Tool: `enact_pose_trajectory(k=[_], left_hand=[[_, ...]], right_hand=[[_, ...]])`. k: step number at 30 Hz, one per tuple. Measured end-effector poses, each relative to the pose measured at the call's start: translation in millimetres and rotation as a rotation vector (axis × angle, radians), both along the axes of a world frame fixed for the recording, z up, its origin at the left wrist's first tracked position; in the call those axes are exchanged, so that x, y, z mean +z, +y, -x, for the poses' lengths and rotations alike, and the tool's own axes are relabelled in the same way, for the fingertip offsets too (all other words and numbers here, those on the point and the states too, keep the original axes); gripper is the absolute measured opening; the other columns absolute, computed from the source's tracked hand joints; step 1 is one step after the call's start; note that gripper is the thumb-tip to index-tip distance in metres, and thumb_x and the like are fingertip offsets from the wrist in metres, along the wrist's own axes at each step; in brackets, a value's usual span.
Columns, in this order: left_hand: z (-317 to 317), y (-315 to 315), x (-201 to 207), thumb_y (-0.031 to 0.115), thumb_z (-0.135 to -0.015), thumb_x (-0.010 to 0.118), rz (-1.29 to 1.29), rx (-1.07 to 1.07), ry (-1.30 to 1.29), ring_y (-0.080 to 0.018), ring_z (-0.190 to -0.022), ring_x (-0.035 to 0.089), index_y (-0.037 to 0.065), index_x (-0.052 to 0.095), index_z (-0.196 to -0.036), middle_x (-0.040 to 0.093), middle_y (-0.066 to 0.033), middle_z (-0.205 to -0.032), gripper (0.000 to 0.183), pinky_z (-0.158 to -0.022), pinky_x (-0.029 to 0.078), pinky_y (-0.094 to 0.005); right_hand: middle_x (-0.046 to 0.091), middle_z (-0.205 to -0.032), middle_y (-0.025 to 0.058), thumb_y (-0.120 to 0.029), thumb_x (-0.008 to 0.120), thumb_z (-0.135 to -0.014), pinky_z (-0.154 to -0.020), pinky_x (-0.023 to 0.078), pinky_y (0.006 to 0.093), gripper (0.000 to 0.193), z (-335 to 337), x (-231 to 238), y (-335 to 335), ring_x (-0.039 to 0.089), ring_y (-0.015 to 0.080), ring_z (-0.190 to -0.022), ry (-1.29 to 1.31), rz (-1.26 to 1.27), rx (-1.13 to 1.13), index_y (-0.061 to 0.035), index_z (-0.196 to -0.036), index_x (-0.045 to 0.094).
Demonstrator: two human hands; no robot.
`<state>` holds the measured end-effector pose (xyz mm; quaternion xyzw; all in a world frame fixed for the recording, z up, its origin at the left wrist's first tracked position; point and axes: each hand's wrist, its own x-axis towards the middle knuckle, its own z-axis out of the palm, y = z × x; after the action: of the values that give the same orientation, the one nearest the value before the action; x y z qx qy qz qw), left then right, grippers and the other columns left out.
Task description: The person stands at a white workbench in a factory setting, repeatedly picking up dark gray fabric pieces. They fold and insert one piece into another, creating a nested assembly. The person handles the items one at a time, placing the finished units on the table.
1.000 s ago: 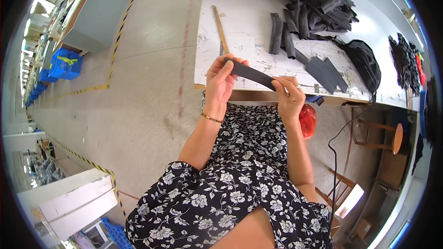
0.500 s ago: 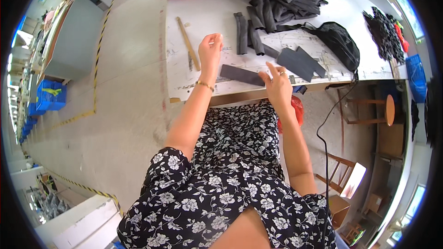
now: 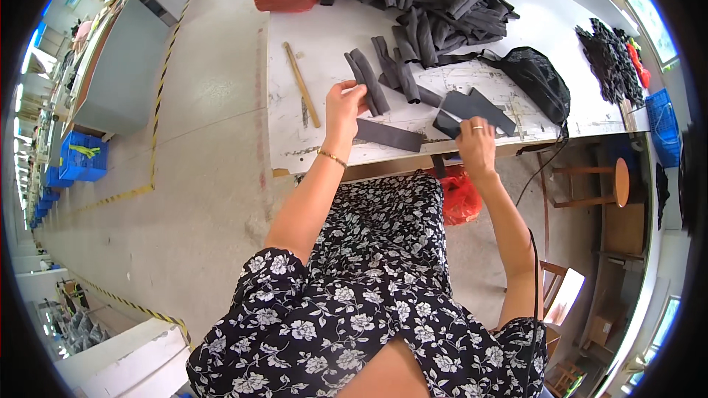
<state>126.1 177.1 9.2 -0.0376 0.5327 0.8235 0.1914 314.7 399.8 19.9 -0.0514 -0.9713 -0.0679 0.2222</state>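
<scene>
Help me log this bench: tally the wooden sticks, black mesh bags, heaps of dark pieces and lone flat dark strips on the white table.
Wooden stick: 1
Black mesh bag: 1
Large heap and smaller heap of dark pieces: 2
Flat dark strip lying alone: 1
Total: 5

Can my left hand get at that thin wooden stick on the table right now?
Probably yes. The wooden stick lies just left of your left hand, with nothing visible lying between them. Your fingers are at a curled dark strip, though, so they may need to leave that first.
</scene>
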Motion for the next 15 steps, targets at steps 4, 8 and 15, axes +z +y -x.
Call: enact_pose_trajectory(k=[4,8,15], left_hand=[[-16.3,-21.8,-5.7,0.005,-0.091,0.062,-0.204,-0.118,-0.156,-0.0238,-0.086,0.069,-0.004,0.060,-0.106,0.068,-0.0147,-0.102,0.018,-0.078,0.058,-0.0340],[-33.8,-35.0,9.5,0.008,-0.093,0.062,-0.376,-0.222,-0.302,-0.0211,-0.088,0.068,-0.001,0.062,-0.105,0.069,-0.0111,-0.102,0.015,-0.079,0.057,-0.0319],[-63.5,-38.5,34.5,0.011,-0.091,0.067,-0.336,-0.203,-0.286,-0.0175,-0.081,0.068,0.002,0.063,-0.104,0.068,-0.0103,-0.097,0.016,-0.068,0.056,-0.0298]], right_hand=[[0.065,-0.107,0.0127,0.001,0.065,-0.080,-0.079,0.046,0.0371,0.019,23.7,32.1,-24.4,0.061,0.0275,-0.088,0.423,0.256,0.086,-0.0053,-0.094,0.054],[0.066,-0.115,0.0119,0.005,0.063,-0.080,-0.081,0.046,0.0394,0.025,32.6,70.1,-77.3,0.063,0.0297,-0.093,0.249,0.449,0.359,-0.0036,-0.101,0.054],[0.059,-0.121,0.0232,0.000,0.066,-0.081,-0.091,0.046,0.0460,0.023,38.0,57.5,-124.5,0.058,0.0409,-0.103,0.028,0.708,0.565,-0.0007,-0.096,0.050]])
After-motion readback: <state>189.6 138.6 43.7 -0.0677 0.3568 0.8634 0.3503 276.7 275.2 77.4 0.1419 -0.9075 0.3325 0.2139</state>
